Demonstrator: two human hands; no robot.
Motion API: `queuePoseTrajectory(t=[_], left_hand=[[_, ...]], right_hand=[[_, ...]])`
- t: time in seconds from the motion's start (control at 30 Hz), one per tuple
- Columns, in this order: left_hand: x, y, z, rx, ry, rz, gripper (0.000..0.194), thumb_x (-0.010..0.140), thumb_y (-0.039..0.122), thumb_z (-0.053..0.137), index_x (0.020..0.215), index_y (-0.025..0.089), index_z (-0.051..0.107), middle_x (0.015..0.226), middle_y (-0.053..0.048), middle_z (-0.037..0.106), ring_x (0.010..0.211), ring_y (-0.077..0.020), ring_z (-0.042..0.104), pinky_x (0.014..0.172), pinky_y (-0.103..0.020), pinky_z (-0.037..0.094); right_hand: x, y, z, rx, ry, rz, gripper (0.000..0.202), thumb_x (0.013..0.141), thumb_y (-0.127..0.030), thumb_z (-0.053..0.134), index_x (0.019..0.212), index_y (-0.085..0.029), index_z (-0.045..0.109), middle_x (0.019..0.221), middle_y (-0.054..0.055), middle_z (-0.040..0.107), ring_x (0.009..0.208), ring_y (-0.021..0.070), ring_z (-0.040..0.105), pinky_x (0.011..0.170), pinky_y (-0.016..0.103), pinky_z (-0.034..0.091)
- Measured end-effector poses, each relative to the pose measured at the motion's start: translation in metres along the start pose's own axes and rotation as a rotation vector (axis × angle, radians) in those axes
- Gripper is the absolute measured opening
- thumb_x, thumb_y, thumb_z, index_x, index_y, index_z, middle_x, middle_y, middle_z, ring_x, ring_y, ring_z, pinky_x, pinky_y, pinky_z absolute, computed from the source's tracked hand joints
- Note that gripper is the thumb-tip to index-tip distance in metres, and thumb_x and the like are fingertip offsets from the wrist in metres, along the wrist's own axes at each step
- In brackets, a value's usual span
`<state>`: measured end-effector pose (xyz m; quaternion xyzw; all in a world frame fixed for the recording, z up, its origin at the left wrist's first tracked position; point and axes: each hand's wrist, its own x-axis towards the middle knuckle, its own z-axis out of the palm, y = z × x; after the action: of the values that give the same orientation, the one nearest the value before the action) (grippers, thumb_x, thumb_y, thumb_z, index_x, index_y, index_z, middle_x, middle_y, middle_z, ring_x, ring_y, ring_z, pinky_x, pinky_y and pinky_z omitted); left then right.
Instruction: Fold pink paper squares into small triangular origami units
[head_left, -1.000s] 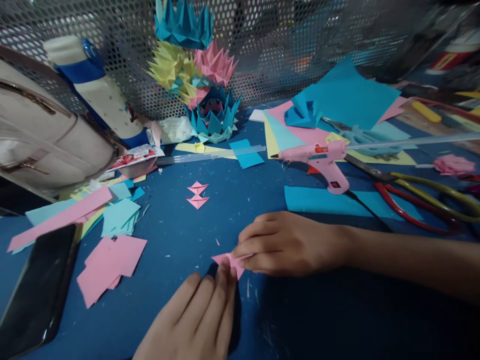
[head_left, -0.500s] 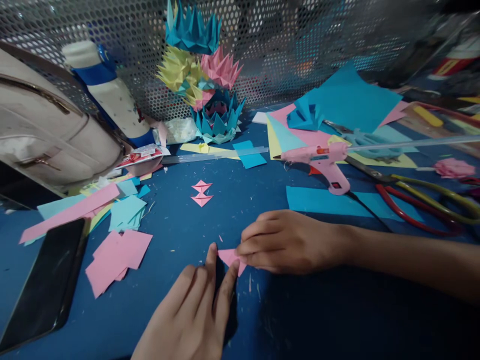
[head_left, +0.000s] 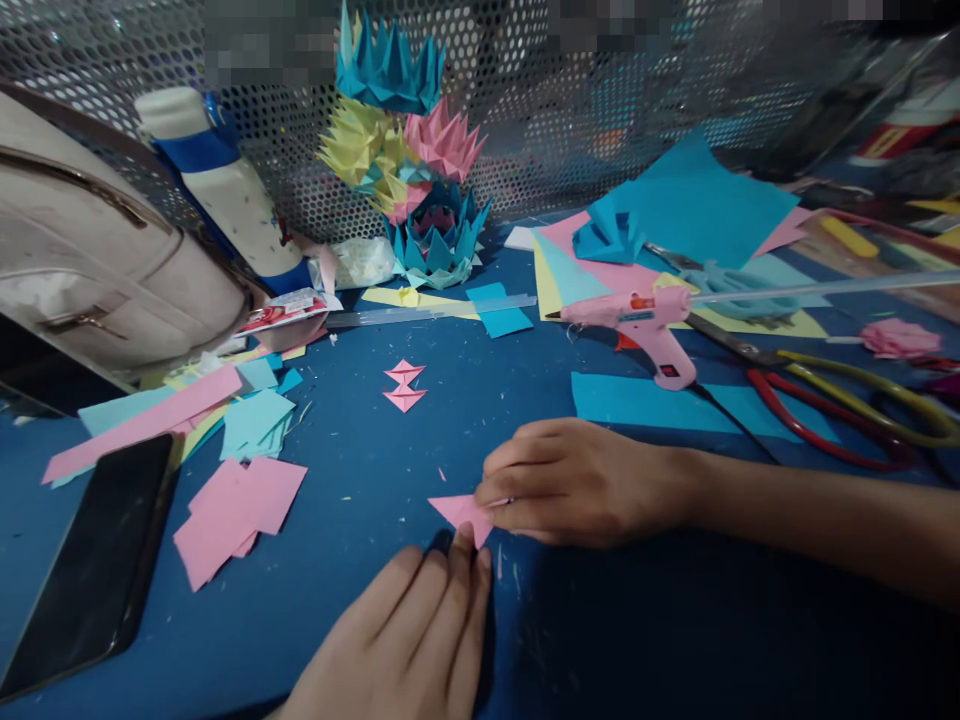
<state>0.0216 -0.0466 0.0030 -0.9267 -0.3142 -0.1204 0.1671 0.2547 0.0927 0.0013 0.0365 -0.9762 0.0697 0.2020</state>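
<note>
- We find the right hand (head_left: 566,487) bare to the wrist.
- We record the right forearm (head_left: 814,510) as bare, slim and tapering.
- We find the left hand (head_left: 405,635) bare.

phone (head_left: 94,565) left; folded paper (head_left: 454,508) on table (head_left: 360,455), centre; glue gun (head_left: 652,325) behind, right

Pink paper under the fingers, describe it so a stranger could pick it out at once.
Find the blue table, then the right hand and left hand close together near the middle. Both touch a pink paper triangle. It's the only pink piece that the hands touch, unlike the loose pink squares beside the black phone.
</note>
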Motion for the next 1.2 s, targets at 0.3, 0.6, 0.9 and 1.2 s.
queuePoseTrajectory(t=[0.3,0.6,0.9,1.2], left_hand=[[-0.004,-0.004,-0.001,0.003,-0.011,-0.064,0.033,0.099,0.021,0.044,0.123,0.01,0.064,0.12,-0.012,0.07,0.104,-0.0245,0.061,0.096,-0.038,0.039],[-0.002,-0.005,0.002,0.0,-0.033,-0.052,0.04,0.1,0.013,0.032,0.126,0.002,0.06,0.126,-0.015,0.067,0.106,-0.0253,0.059,0.096,-0.04,0.034],[-0.001,-0.01,-0.001,-0.039,-0.068,-0.05,0.041,0.101,0.015,0.032,0.128,0.002,0.059,0.123,-0.015,0.068,0.107,-0.0265,0.057,0.097,-0.04,0.033],[0.0,-0.009,-0.002,-0.07,-0.058,-0.054,0.042,0.104,0.015,0.027,0.128,0.005,0.06,0.129,-0.013,0.066,0.106,-0.0255,0.059,0.096,-0.04,0.033]], right_hand=[[-0.003,0.004,-0.001,0.011,-0.023,-0.021,0.037,0.106,-0.024,0.03,0.112,-0.016,0.066,0.124,0.006,0.068,0.119,0.0145,0.056,0.083,0.03,0.05],[-0.002,0.006,0.0,0.037,0.028,-0.026,0.026,0.102,-0.02,0.043,0.111,-0.014,0.066,0.125,0.003,0.069,0.115,0.017,0.061,0.081,0.032,0.052],[0.0,0.005,-0.003,0.012,-0.013,-0.022,0.031,0.104,-0.022,0.036,0.112,-0.015,0.065,0.123,0.006,0.069,0.118,0.0153,0.058,0.084,0.03,0.051],[-0.002,0.007,0.0,0.008,-0.035,-0.028,0.029,0.104,-0.026,0.04,0.113,-0.016,0.066,0.126,0.003,0.068,0.118,0.015,0.058,0.082,0.03,0.049]])
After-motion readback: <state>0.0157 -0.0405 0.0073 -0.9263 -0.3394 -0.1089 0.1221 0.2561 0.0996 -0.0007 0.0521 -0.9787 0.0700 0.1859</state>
